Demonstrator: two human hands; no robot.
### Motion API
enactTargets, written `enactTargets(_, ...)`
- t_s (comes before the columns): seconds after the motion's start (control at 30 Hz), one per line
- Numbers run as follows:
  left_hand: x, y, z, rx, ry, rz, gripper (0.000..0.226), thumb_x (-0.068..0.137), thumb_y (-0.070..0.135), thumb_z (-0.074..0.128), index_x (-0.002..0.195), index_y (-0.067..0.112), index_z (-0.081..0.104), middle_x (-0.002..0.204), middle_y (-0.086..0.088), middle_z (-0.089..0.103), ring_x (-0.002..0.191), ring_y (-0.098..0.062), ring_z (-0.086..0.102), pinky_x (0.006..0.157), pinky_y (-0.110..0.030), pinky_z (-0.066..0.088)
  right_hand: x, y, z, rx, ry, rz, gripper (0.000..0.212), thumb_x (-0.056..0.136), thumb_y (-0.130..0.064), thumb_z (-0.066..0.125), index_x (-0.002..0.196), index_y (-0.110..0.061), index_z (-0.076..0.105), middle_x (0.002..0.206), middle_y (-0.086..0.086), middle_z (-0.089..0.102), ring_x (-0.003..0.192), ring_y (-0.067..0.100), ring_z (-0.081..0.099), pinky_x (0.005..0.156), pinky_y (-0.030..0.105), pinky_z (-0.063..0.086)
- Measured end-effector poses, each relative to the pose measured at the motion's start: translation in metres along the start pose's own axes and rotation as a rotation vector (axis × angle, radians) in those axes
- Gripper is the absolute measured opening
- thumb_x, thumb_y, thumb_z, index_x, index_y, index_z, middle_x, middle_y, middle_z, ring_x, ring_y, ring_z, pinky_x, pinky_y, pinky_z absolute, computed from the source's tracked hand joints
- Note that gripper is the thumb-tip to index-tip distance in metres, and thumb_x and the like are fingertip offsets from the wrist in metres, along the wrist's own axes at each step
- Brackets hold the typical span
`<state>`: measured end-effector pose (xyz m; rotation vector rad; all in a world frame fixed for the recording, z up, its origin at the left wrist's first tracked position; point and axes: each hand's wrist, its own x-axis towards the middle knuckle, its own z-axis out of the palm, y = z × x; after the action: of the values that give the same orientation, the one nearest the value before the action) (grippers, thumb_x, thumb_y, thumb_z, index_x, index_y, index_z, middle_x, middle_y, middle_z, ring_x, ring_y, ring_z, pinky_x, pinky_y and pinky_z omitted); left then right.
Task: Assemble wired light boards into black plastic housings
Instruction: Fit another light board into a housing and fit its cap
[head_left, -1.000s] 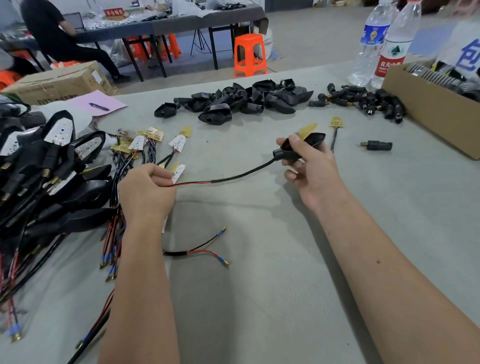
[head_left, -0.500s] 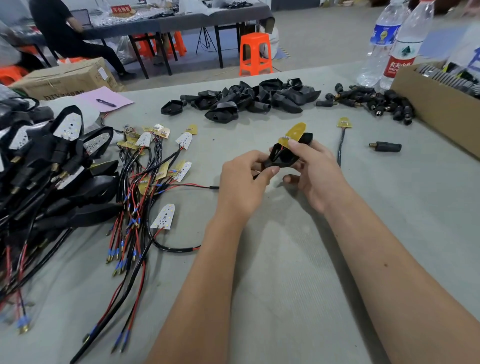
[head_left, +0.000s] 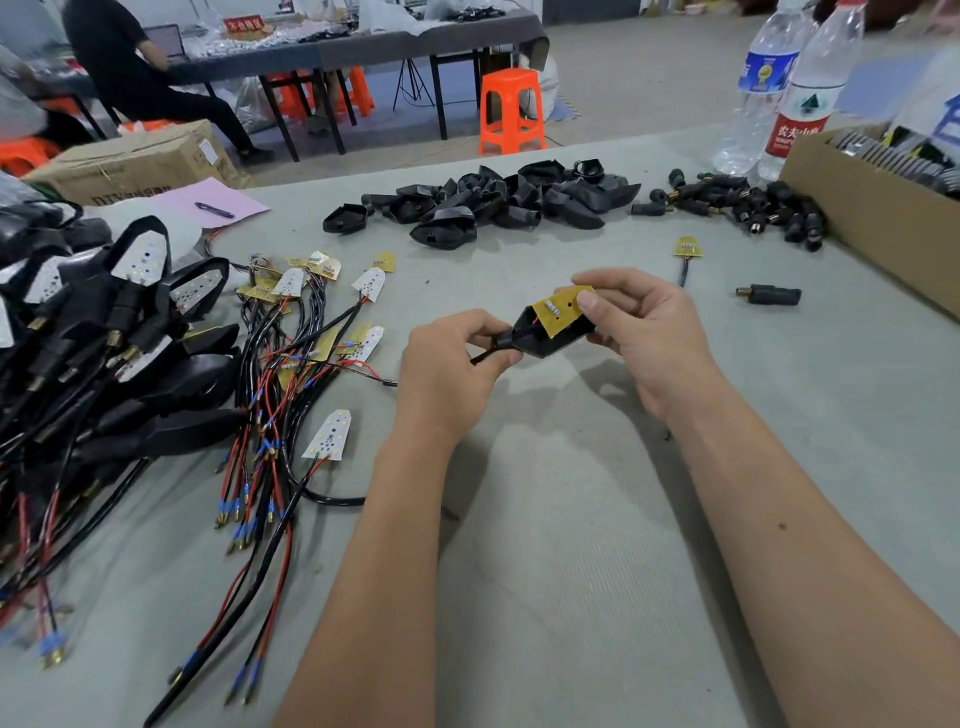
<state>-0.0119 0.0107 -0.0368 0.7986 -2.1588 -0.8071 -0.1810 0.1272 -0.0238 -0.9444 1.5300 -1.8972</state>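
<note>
Desk (head_left: 597, 545): grey cloth top; workshop room w/ orange stool (head_left: 510, 110) behind. Black housing (head_left: 550, 335) held above desk centre, yellow light board (head_left: 563, 310) in its mouth. Left hand (head_left: 447, 374) pinches housing stem. Right hand (head_left: 649, 332) grips wide end, thumb on board.

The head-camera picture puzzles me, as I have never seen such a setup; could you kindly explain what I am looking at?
The camera sits on a worker's head, looking down at two bare hands over a grey table. The left hand pinches the narrow neck of a black housing, where a wire comes out. The right hand holds its wide end, thumb on the yellow light board lying in its opening. Left lie loose wired boards and finished units; behind, empty housings, small black connectors, a cardboard box and two water bottles.
</note>
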Motion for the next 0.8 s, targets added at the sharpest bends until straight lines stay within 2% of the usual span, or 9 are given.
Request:
enactTargets(0.13, 0.0001, 0.0006, 0.0012, 0.049, -0.011, -0.042, 0.015, 0.082, 0.024, 0.082, 0.095, 0.03, 0.077, 0.083, 0.015, 0.073, 0.062, 0.003, 0.056, 0.063, -0.02, 0.041, 0.0012, 0.0018, -0.0024, -0.1, 0.075, -0.109, 0.013, 0.084, -0.013, 0.082, 0.086, -0.026, 0.081, 0.089, 0.002, 0.08, 0.087, 0.013, 0.073, 0.085, 0.026, 0.057)
enactTargets(0.23, 0.0004, -0.0004, 0.0011, 0.06, 0.002, -0.071, 0.011, 0.084, 0.026, 0.082, 0.094, 0.027, 0.078, 0.08, 0.011, 0.072, 0.07, -0.001, 0.061, 0.068, -0.027, 0.047, 0.0023, 0.0024, -0.0028, -0.149, 0.081, -0.135, 0.013, 0.082, -0.013, 0.084, 0.083, -0.026, 0.081, 0.079, -0.002, 0.076, 0.067, 0.009, 0.06, 0.064, 0.019, 0.05)
enactTargets(0.33, 0.0006, -0.0016, 0.0014, 0.056, -0.017, -0.081, 0.011, 0.084, 0.025, 0.081, 0.094, 0.025, 0.078, 0.08, 0.01, 0.071, 0.079, -0.011, 0.066, 0.076, -0.033, 0.055, 0.0006, 0.0014, -0.0007, -0.095, 0.048, -0.083, 0.009, 0.085, -0.009, 0.081, 0.084, -0.018, 0.08, 0.069, 0.004, 0.071, 0.054, 0.013, 0.056, 0.045, 0.019, 0.039)
enactTargets(0.37, 0.0009, -0.0015, 0.0018, 0.057, -0.024, -0.076, 0.011, 0.083, 0.024, 0.081, 0.094, 0.025, 0.079, 0.078, 0.012, 0.07, 0.077, -0.01, 0.064, 0.076, -0.033, 0.055, 0.0002, 0.0011, 0.0001, -0.072, 0.049, -0.075, 0.008, 0.085, -0.009, 0.081, 0.082, -0.017, 0.08, 0.069, 0.006, 0.072, 0.056, 0.014, 0.059, 0.046, 0.02, 0.042)
enactTargets(0.43, 0.0018, -0.0009, 0.0035, 0.053, -0.04, -0.063, 0.011, 0.082, 0.021, 0.081, 0.092, 0.024, 0.079, 0.072, 0.015, 0.066, 0.071, -0.007, 0.059, 0.074, -0.031, 0.053, 0.0008, 0.0012, 0.0015, -0.047, 0.066, -0.066, 0.009, 0.086, -0.014, 0.082, 0.078, -0.016, 0.079, 0.073, 0.007, 0.074, 0.063, 0.014, 0.065, 0.06, 0.022, 0.054)
enactTargets(0.5, 0.0021, 0.0002, 0.0053, 0.047, -0.051, -0.056, 0.012, 0.081, 0.02, 0.081, 0.092, 0.023, 0.079, 0.071, 0.014, 0.066, 0.07, -0.008, 0.058, 0.074, -0.033, 0.053, 0.0014, 0.0015, 0.0013, -0.03, 0.062, -0.053, 0.007, 0.087, -0.01, 0.081, 0.09, -0.013, 0.077, 0.08, 0.005, 0.077, 0.074, 0.015, 0.072, 0.072, 0.024, 0.058)
enactTargets(0.6, 0.0014, 0.0017, 0.0058, 0.038, -0.032, -0.042, 0.016, 0.081, 0.016, 0.08, 0.096, 0.022, 0.079, 0.081, 0.011, 0.073, 0.078, -0.01, 0.065, 0.08, -0.036, 0.055, 0.0014, 0.004, -0.0006, -0.122, 0.05, -0.047, 0.032, 0.085, 0.001, 0.079, 0.11, -0.013, 0.067, 0.096, 0.006, 0.079, 0.082, 0.018, 0.076, 0.077, 0.029, 0.061)
enactTargets(0.67, 0.0003, 0.0032, 0.0062, 0.018, -0.027, -0.031, 0.017, 0.081, 0.014, 0.079, 0.097, 0.021, 0.08, 0.085, 0.008, 0.076, 0.082, -0.012, 0.069, 0.082, -0.038, 0.056, 0.0001, 0.0051, 0.0007, -0.262, 0.09, -0.057, 0.03, 0.082, -0.002, 0.082, 0.104, -0.016, 0.069, 0.096, 0.004, 0.076, 0.077, 0.016, 0.075, 0.08, 0.035, 0.063)
enactTargets(0.8, -0.0008, 0.0063, 0.0093, -0.023, -0.023, -0.034, 0.019, 0.082, 0.014, 0.078, 0.099, 0.019, 0.081, 0.09, 0.005, 0.078, 0.087, -0.015, 0.072, 0.084, -0.042, 0.056, -0.0006, 0.007, 0.0057, -0.375, 0.158, -0.067, 0.021, 0.075, -0.004, 0.086, 0.081, -0.02, 0.073, 0.075, 0.005, 0.073, 0.069, 0.013, 0.068, 0.076, 0.038, 0.063)
